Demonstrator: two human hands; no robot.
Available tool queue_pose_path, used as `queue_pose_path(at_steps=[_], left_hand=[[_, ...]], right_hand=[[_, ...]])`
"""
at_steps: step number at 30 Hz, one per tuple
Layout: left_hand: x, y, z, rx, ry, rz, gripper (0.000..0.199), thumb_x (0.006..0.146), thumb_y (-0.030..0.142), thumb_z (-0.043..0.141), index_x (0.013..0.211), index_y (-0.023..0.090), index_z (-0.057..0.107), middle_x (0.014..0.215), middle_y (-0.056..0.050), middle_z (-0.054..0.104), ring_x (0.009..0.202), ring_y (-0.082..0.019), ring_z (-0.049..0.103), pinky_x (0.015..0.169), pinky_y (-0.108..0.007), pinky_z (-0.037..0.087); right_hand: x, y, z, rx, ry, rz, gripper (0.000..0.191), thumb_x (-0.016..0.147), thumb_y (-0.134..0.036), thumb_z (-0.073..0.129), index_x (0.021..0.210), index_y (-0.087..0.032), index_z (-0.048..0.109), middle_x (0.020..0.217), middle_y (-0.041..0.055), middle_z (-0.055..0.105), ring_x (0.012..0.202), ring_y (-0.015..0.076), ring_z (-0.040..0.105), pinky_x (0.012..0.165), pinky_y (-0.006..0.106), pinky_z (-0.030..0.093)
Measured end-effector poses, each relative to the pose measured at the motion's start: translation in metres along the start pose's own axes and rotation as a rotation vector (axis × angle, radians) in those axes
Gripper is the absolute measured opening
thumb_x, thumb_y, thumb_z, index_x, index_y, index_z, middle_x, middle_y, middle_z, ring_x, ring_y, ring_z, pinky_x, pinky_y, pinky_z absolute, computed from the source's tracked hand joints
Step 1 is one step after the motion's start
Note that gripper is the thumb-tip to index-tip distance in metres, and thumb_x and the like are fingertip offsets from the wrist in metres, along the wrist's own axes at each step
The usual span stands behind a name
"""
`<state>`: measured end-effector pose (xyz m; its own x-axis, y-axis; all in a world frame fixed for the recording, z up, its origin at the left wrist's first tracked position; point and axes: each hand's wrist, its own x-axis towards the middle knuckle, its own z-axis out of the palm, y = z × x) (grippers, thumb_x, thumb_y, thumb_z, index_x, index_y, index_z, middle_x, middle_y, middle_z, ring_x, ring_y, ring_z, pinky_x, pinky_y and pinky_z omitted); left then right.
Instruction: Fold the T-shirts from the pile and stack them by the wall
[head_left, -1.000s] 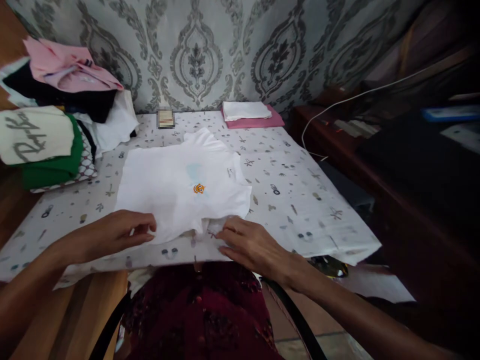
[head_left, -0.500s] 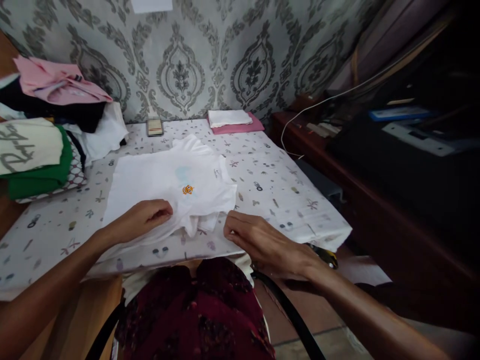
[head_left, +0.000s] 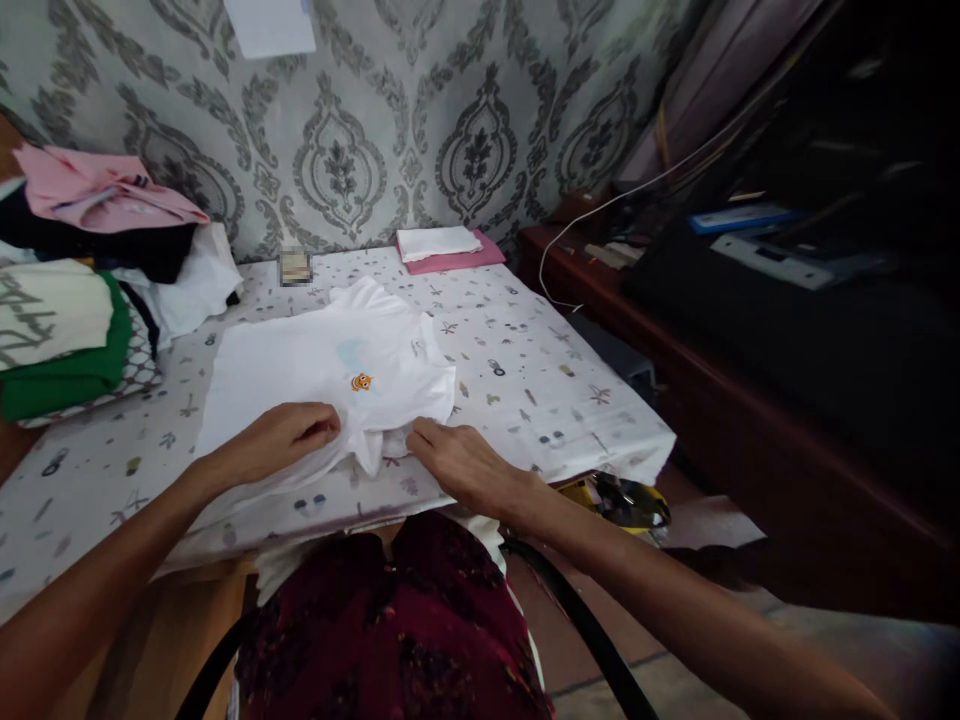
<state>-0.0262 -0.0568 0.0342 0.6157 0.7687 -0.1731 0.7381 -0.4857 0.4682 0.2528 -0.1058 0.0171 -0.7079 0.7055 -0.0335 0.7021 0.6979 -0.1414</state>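
A small white T-shirt (head_left: 292, 350) with an orange cartoon print lies spread sideways on the table, its neck toward the right. Its near edge is rumpled, with a bit of the sleeve sticking up. My left hand (head_left: 296, 432) rests on the near side of the shirt, fingers curled together on the cloth. At the near right, by the shoulder, my right hand (head_left: 457, 455) pinches the shirt's edge between thumb and fingers. The fingertips of both hands are partly hidden.
A patterned sheet covers the table (head_left: 517, 400). Piled clothes (head_left: 112, 240) stand at the left. A folded white and pink stack (head_left: 450, 250) lies by the wall. On the right are a dark red desk (head_left: 720, 400) and a white cable (head_left: 551, 260).
My right hand has moved left and slightly up to the shirt's near edge. My left hand stays in place on the cloth. The view has shifted slightly.
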Motion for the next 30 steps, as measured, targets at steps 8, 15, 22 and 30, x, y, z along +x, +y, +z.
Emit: queue_pose_path(at_steps=[8, 15, 22, 30], left_hand=[[0.005, 0.008, -0.008, 0.056, -0.072, -0.014, 0.029, 0.095, 0.037, 0.041, 0.088, 0.020, 0.062, 0.076, -0.001, 0.062, 0.070, -0.016, 0.056, 0.065, -0.027, 0.040], [0.038, 0.027, 0.004, 0.215, 0.085, 0.118, 0.032, 0.100, 0.040, 0.037, 0.112, 0.021, 0.061, 0.116, -0.009, 0.068, 0.107, -0.024, 0.062, 0.091, -0.038, 0.047], [0.100, 0.045, 0.042, 0.227, -0.070, 0.379, 0.062, 0.102, 0.054, 0.028, 0.154, 0.019, 0.028, 0.165, -0.014, 0.025, 0.154, -0.024, 0.017, 0.123, -0.050, 0.015], [0.087, 0.063, 0.031, -0.177, -0.124, 0.491, 0.045, 0.101, 0.045, 0.039, 0.136, 0.020, 0.052, 0.144, -0.013, 0.054, 0.133, -0.025, 0.050, 0.113, -0.044, 0.039]], right_hand=[[-0.053, 0.015, -0.035, 0.434, 0.006, -0.044, 0.023, 0.103, -0.019, 0.039, 0.086, -0.019, 0.055, 0.095, 0.0046, 0.062, 0.082, 0.0152, 0.057, 0.075, 0.030, 0.045], [-0.065, 0.018, -0.029, 0.544, -0.044, -0.060, 0.014, 0.098, -0.016, 0.049, 0.096, -0.019, 0.063, 0.094, 0.0034, 0.067, 0.085, 0.0156, 0.061, 0.078, 0.030, 0.046], [-0.058, 0.036, -0.031, 0.634, 0.092, 0.042, 0.017, 0.096, -0.023, 0.052, 0.095, -0.019, 0.069, 0.080, 0.0006, 0.068, 0.070, 0.0128, 0.059, 0.067, 0.026, 0.045], [0.026, 0.054, -0.013, 0.719, 0.512, 0.272, 0.019, 0.093, -0.018, 0.050, 0.105, -0.017, 0.065, 0.092, 0.0039, 0.069, 0.080, 0.0146, 0.062, 0.072, 0.029, 0.049]])
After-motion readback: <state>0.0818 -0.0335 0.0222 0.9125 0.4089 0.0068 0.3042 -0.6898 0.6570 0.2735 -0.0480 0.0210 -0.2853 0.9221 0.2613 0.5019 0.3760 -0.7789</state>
